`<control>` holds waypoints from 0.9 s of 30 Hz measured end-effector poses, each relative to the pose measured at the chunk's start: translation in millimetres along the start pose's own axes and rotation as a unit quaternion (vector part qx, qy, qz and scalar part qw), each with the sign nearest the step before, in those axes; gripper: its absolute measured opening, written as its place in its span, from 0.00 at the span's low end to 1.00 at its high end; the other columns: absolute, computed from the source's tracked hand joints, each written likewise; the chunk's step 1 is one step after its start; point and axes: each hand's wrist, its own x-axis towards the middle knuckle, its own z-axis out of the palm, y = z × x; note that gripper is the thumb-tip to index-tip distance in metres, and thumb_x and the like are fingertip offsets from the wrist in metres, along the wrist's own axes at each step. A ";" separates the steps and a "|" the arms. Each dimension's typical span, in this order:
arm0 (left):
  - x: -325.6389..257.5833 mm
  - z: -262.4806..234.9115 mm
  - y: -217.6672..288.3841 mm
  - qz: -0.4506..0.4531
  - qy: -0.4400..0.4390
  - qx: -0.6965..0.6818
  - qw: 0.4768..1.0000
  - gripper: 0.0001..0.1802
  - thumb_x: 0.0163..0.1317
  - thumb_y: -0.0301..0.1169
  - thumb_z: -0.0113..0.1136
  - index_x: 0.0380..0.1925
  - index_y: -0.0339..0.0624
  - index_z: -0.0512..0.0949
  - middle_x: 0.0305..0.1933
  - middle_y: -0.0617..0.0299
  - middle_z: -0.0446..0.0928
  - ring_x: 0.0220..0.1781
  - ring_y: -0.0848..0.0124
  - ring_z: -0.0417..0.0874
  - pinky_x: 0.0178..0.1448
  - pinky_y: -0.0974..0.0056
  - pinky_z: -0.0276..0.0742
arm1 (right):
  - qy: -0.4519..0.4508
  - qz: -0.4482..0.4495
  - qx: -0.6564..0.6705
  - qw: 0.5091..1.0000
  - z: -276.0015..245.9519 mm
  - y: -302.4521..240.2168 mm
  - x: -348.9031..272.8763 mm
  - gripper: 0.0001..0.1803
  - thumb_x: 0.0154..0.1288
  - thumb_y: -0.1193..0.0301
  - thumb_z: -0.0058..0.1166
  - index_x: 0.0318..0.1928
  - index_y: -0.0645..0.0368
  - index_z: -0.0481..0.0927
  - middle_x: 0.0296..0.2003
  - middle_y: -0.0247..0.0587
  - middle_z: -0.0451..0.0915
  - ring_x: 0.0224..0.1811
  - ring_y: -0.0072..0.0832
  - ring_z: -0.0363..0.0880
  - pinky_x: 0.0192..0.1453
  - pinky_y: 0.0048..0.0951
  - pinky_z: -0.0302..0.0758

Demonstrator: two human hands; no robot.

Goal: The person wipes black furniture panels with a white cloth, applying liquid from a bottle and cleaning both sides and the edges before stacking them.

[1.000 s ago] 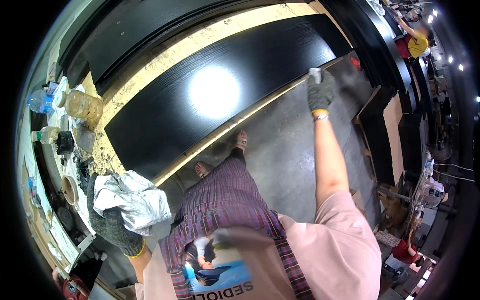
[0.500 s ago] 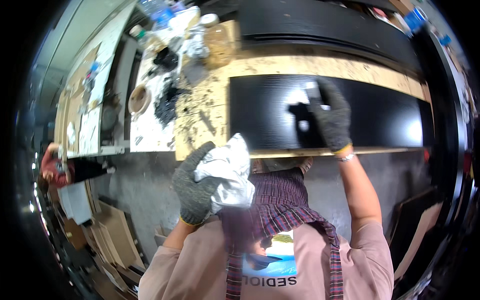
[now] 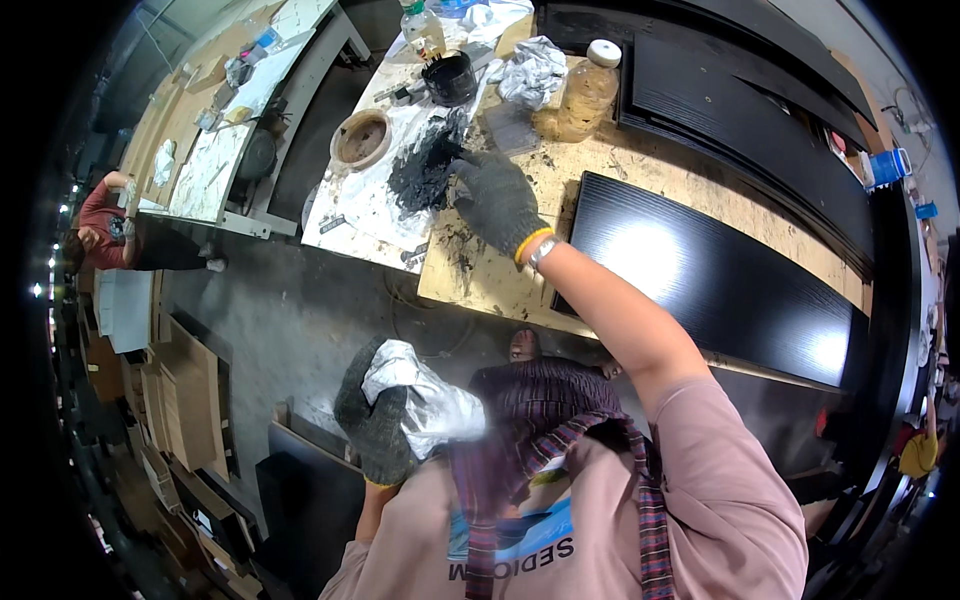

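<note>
My left hand [image 3: 375, 415], in a dark grey knit glove, is closed around a crumpled white cloth [image 3: 425, 395] in front of my waist. My right hand [image 3: 497, 203], gloved alike, reaches to the left end of the wooden worktop. Its fingertips are bent beside a smeared black heap [image 3: 428, 165] on a white sheet; whatever they hold is hidden under the glove. To the right of that hand, a glossy black board [image 3: 715, 275] with fine grain lies on the worktop [image 3: 465, 275], bright with reflected light.
Around the heap stand a round brown-stained bowl [image 3: 361, 139], a black pot [image 3: 450, 78], a jar of amber liquid [image 3: 590, 90] and a crumpled rag [image 3: 533, 72]. More black boards [image 3: 750, 125] are stacked behind. At far left, another person [image 3: 105, 220] stands by a second table [image 3: 215, 165].
My right hand has left the black board, where it held a small light-coloured flat piece, and moved left to the black heap. The left hand still holds the cloth, slightly lower. The view has turned left.
</note>
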 end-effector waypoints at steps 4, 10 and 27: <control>30.2 16.3 -6.1 -0.040 -0.019 0.001 0.999 0.24 0.68 0.31 0.60 0.61 0.29 0.75 0.53 0.53 0.82 0.56 0.65 0.82 0.63 0.60 0.75 | -0.073 0.021 0.192 0.978 -34.0 -37.0 -49.5 0.22 0.70 0.58 0.58 0.57 0.58 0.81 0.48 0.50 0.84 0.50 0.45 0.83 0.58 0.41 0.77; 77.7 81.9 0.5 -0.007 -0.098 -0.109 0.989 0.25 0.69 0.24 0.59 0.65 0.29 0.71 0.62 0.51 0.78 0.63 0.66 0.77 0.69 0.62 0.71 | -0.272 0.219 0.366 0.863 -124.4 -48.5 -127.7 0.12 0.59 0.66 0.64 0.42 0.57 0.85 0.34 0.40 0.84 0.38 0.35 0.86 0.45 0.42 0.82; 66.6 255.5 22.3 0.224 -0.575 0.001 0.787 0.10 0.68 0.26 0.58 0.42 0.32 0.85 0.42 0.51 0.86 0.43 0.63 0.86 0.51 0.62 0.80 | 0.079 0.190 -0.218 0.954 -297.1 6.4 -343.7 0.12 0.66 0.80 0.57 0.50 0.64 0.84 0.51 0.46 0.84 0.55 0.35 0.82 0.61 0.32 0.79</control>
